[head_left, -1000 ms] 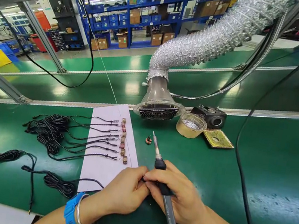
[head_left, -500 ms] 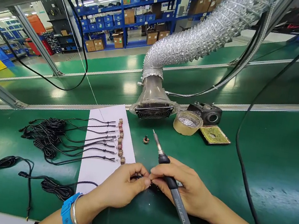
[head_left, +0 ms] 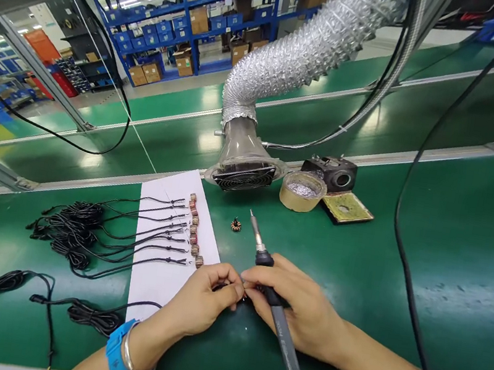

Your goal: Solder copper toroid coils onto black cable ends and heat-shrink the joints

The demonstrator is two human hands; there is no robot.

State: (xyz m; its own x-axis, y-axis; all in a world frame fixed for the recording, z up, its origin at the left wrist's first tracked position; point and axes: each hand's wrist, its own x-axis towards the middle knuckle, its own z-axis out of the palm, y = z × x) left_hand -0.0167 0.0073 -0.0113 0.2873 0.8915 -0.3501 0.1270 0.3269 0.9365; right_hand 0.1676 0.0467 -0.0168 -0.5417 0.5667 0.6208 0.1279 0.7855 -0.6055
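Observation:
My left hand [head_left: 211, 295] pinches the end of a black cable [head_left: 141, 304], which runs in from the left and passes behind my wrist. Held in my right hand [head_left: 303, 303] is a soldering iron [head_left: 285, 341], its bare tip pointing up and away over the bench. The thumb and forefinger of that hand also meet my left fingertips at the cable's end, so the wire ends are mostly hidden. Beyond the hands a small wound ring coil [head_left: 235, 225] lies on the green bench. Several similar coils [head_left: 193, 230] form a row on a white sheet [head_left: 150, 288].
Bundled black cables [head_left: 76, 223] lie at left, their ends on the sheet. At the back stand a fume extractor hood [head_left: 244, 169], a tape roll [head_left: 302, 194], a black soldering-iron holder [head_left: 339, 176] and a yellow sponge tray [head_left: 347, 208]. A black cord [head_left: 404, 260] hangs at right.
The camera view has shifted slightly, moving most of the scene a little to the left. Both hands stay together at the cable's end, and the soldering iron remains in my right hand.

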